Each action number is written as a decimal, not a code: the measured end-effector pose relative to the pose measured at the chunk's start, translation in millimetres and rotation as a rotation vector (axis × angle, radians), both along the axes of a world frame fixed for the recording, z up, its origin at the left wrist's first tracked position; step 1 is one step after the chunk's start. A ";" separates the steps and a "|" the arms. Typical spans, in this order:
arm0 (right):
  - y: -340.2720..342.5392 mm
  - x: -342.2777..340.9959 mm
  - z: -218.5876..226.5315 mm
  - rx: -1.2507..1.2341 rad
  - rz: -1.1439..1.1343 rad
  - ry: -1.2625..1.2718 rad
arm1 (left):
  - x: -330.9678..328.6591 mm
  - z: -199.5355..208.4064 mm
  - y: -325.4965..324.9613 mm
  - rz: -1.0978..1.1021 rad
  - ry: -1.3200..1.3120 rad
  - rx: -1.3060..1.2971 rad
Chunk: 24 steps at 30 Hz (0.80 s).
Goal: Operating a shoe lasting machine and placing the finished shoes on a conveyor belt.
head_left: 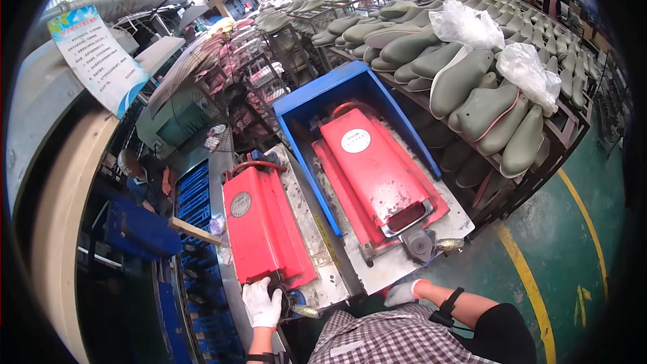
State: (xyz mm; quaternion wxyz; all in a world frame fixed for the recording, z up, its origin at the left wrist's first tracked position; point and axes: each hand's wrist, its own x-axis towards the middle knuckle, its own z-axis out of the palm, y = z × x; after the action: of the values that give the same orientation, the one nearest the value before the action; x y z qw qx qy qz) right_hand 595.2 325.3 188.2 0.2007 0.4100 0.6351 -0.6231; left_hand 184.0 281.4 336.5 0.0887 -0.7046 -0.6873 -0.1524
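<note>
My left hand (261, 303), in a white glove, is closed at the front end of the left red machine cover (259, 219), on what looks like a dark handle. The fingers partly hide that handle. My right hand (402, 293), also gloved, hangs low by the front edge of the right machine's pale base plate (448, 228). Its fingers look curled, with a bit of red beside them; what they hold, if anything, is hidden. Above it, a second red machine cover (374, 168) has a metal-rimmed handle (408, 219) and a grey round fitting (418, 244) at its front.
A blue guard (320, 89) frames the right machine. A rack to the right carries many grey-green shoe lasts (465, 84) and crumpled clear plastic bags (472, 23). At the left, a person (147, 182) sits beside blue racking (192, 195). Yellow lines (526, 276) mark the green floor.
</note>
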 end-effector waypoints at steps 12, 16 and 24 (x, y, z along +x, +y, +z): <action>-3.9 -228.0 67.7 -0.286 -0.211 0.455 | -28.0 25.6 53.4 0.020 -0.110 -0.654; 7.9 -241.3 58.8 -0.463 -0.169 0.340 | -24.7 22.7 55.8 0.015 -0.113 -0.639; -77.5 -283.5 54.4 -0.577 -0.473 0.501 | -25.8 13.2 50.7 -0.032 -0.132 -0.549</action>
State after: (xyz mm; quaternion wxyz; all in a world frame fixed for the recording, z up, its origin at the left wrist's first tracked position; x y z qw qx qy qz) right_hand 311.7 247.7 242.6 -0.0012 0.3077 0.3530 -0.8836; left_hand 158.1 332.1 349.7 -0.1528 -0.7016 -0.6960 -0.0076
